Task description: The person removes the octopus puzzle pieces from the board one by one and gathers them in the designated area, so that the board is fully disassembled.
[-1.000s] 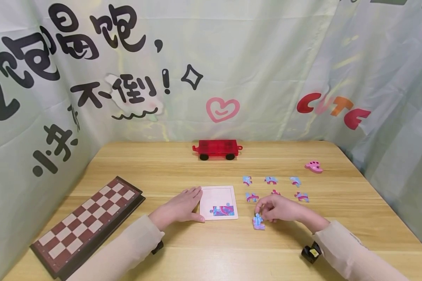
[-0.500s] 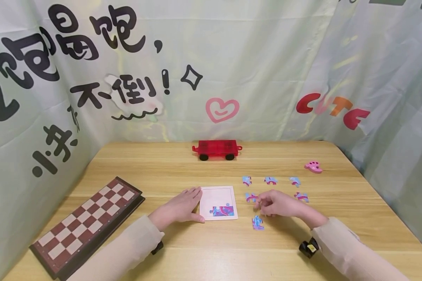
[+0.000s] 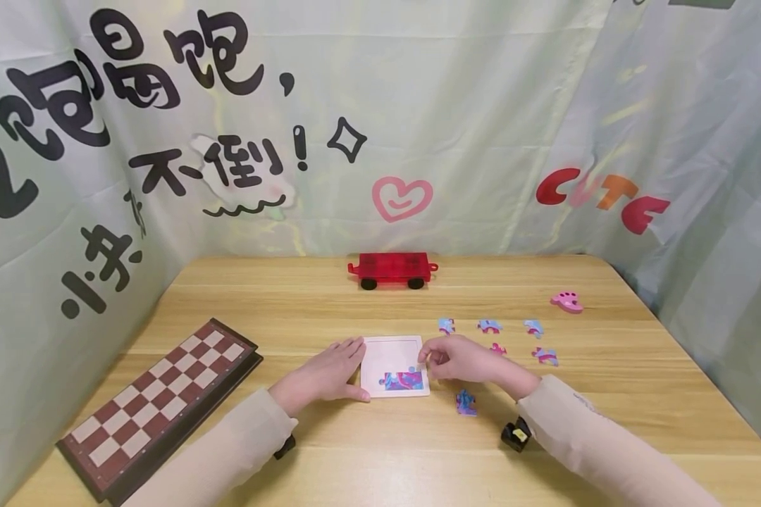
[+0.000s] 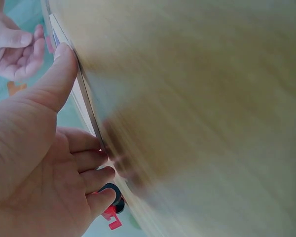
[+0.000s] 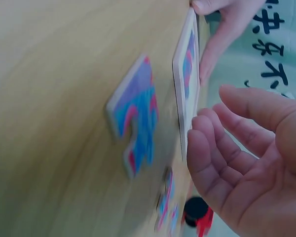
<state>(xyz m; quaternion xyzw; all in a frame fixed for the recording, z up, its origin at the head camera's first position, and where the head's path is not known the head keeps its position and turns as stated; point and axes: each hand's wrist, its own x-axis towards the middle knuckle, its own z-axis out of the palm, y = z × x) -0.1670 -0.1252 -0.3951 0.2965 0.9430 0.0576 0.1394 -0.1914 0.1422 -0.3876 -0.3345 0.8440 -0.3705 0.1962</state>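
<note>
My left hand [image 3: 323, 373] rests at the left edge of a white square puzzle tray [image 3: 387, 355], thumb low and fingers high along its side. A strip of joined blue and pink puzzle pieces [image 3: 402, 381] lies in the tray's lower right. My right hand [image 3: 459, 358] hovers at the tray's right edge, its fingers loosely curled; in the right wrist view thumb and fingers are apart with nothing between them. A loose blue and purple puzzle piece [image 5: 135, 111] lies on the table near the tray, below that hand.
Several loose puzzle pieces [image 3: 490, 326] lie to the right on the wooden table. Behind them is a pink paw-like toy [image 3: 567, 302]. A red wheeled wagon [image 3: 393, 268] stands at the back, a folded chessboard [image 3: 161, 405] at left. A printed curtain [image 3: 482, 127] encloses the table.
My right hand left the blue and purple puzzle piece, moved up over the loose pieces, then left to the tray's edge. My left hand stayed in place.
</note>
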